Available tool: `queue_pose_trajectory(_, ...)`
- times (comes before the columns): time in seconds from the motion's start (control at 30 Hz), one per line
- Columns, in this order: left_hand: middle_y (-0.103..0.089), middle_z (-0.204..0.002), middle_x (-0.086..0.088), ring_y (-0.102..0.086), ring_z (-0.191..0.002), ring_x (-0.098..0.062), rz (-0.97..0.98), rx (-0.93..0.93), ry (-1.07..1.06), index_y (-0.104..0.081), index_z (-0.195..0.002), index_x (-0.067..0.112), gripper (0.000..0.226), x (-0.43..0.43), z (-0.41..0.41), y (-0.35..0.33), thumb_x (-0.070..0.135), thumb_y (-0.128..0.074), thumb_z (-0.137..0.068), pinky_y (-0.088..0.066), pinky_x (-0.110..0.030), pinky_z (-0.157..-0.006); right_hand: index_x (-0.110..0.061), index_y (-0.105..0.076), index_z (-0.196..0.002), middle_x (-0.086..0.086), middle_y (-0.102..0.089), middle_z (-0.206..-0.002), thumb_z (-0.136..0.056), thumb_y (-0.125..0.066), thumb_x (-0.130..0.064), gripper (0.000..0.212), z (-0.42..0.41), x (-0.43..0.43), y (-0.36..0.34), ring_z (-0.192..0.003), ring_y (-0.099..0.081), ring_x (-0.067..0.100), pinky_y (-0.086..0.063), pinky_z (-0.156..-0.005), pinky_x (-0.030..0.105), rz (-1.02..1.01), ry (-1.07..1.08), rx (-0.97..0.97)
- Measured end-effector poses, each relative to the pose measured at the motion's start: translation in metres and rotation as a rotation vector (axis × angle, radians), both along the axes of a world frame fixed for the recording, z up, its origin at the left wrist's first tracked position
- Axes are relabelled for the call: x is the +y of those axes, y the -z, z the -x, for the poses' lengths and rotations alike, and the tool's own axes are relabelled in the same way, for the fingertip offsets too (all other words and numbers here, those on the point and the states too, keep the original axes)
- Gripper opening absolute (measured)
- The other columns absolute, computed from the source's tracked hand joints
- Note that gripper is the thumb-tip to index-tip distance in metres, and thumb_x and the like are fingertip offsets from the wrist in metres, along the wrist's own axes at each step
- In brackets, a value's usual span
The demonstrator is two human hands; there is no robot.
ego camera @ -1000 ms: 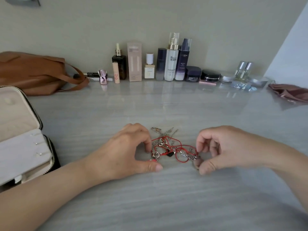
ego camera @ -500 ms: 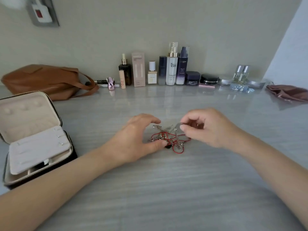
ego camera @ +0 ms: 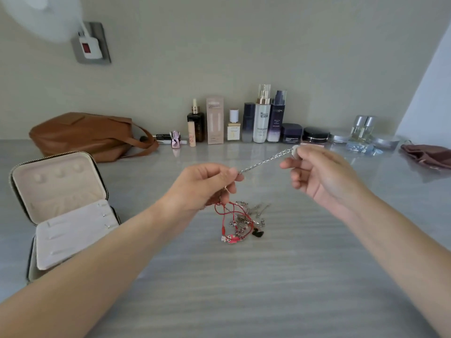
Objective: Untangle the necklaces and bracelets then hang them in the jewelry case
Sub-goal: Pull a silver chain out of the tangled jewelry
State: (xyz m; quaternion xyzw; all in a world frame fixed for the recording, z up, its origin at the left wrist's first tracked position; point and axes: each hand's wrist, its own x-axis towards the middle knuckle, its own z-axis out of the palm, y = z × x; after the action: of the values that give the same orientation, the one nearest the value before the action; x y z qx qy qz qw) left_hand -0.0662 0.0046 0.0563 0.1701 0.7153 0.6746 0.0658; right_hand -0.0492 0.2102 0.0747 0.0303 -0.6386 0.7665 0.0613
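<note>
Surface: a grey streaked tabletop (ego camera: 244, 293) against a plain beige wall (ego camera: 244, 45) bearing a metal socket plate with a white plug (ego camera: 91, 43). At far left stood an open zipped jewelry case with cream lining (ego camera: 58, 191); behind it lay a brown leather bag (ego camera: 83, 135), then a row of cosmetic bottles and jars (ego camera: 261, 118) along the wall, and a mauve fabric pouch (ego camera: 429, 156) at far right. The left hand (ego camera: 202, 184), above the surface, pinched one end of a silver link chain (ego camera: 263, 162); the right hand (ego camera: 322, 174) pinched the other end, higher, at a pale round pendant. A tangle of red cord and silver chains (ego camera: 241, 220) lay on the tabletop beneath the left hand, strands rising towards its fingers.
</note>
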Motion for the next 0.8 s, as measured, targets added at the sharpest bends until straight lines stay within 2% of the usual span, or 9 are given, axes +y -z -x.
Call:
queue_pose_trajectory(0.13,-0.067,-0.056,0.007,-0.059,-0.055,-0.005,0.094,0.039,0.015,-0.068,-0.072,0.016,0.009,0.001,0.006,0.005,0.017,-0.062,-0.080,-0.048,-0.016,-0.060,-0.018,-0.057,-0.071,0.002,-0.073,-0.068,-0.090,-0.047,-0.016,0.022,-0.005,0.005,0.005,-0.047,-0.057,0.008,-0.048,-0.048,0.017,0.063,-0.028,0.012)
queue_pose_trajectory(0.3,-0.072,-0.063,0.009,-0.064,-0.063,-0.001,0.128,0.140,0.046,-0.070,-0.077,0.014,0.009,0.007,0.000,0.004,0.009,-0.064,-0.080,-0.049,-0.010,-0.062,-0.019,-0.053,-0.069,-0.001,-0.071,-0.063,-0.090,-0.044,-0.018,0.023,-0.006,0.005,0.004,-0.049,-0.059,0.006,-0.048,-0.048,0.016,0.175,-0.036,0.038)
queue_pose_trajectory(0.37,-0.072,-0.064,0.010,-0.064,-0.063,0.000,0.111,0.171,-0.015,-0.071,-0.076,0.015,0.008,0.006,0.001,0.001,0.012,-0.064,-0.080,-0.049,-0.013,-0.063,-0.019,-0.051,-0.068,-0.002,-0.070,-0.061,-0.091,-0.043,-0.018,0.024,-0.006,0.005,0.002,-0.048,-0.058,0.006,-0.048,-0.048,0.016,0.176,-0.028,0.039)
queue_pose_trajectory(0.43,-0.072,-0.063,0.011,-0.064,-0.063,0.000,0.107,0.185,-0.068,-0.070,-0.074,0.018,0.010,0.005,0.002,-0.002,0.015,-0.064,-0.081,-0.049,-0.022,-0.069,-0.019,-0.050,-0.068,-0.001,-0.070,-0.061,-0.091,-0.042,-0.018,0.025,-0.006,0.005,0.002,-0.047,-0.058,0.006,-0.047,-0.048,0.016,0.167,-0.017,0.045)
queue_pose_trajectory(0.57,-0.070,-0.059,0.009,-0.063,-0.064,-0.004,0.088,0.162,-0.096,-0.069,-0.070,0.020,0.012,0.005,0.002,-0.002,0.020,-0.064,-0.080,-0.052,-0.028,-0.077,-0.019,-0.049,-0.068,0.002,-0.074,-0.071,-0.091,-0.042,-0.017,0.024,-0.007,0.004,0.000,-0.049,-0.060,0.007,-0.049,-0.049,0.017,0.156,-0.034,0.062)
queue_pose_trajectory(0.67,-0.072,-0.067,0.008,-0.065,-0.068,-0.005,0.103,0.164,-0.092,-0.072,-0.071,0.019,0.010,0.006,-0.001,-0.003,0.024,-0.065,-0.078,-0.052,-0.028,-0.077,-0.018,-0.050,-0.068,0.005,-0.075,-0.080,-0.091,-0.043,-0.018,0.025,-0.008,0.003,-0.001,-0.053,-0.063,0.008,-0.051,-0.051,0.018,0.169,-0.049,0.069)
queue_pose_trajectory(0.8,-0.071,-0.070,0.005,-0.064,-0.066,-0.005,0.075,0.149,-0.101,-0.069,-0.068,0.018,0.018,0.006,-0.002,-0.007,0.026,-0.061,-0.082,-0.051,-0.023,-0.069,-0.017,-0.051,-0.069,0.005,-0.074,-0.072,-0.093,-0.042,-0.018,0.025,-0.010,0.002,0.000,-0.053,-0.064,0.010,-0.052,-0.051,0.019,0.163,-0.061,0.090)
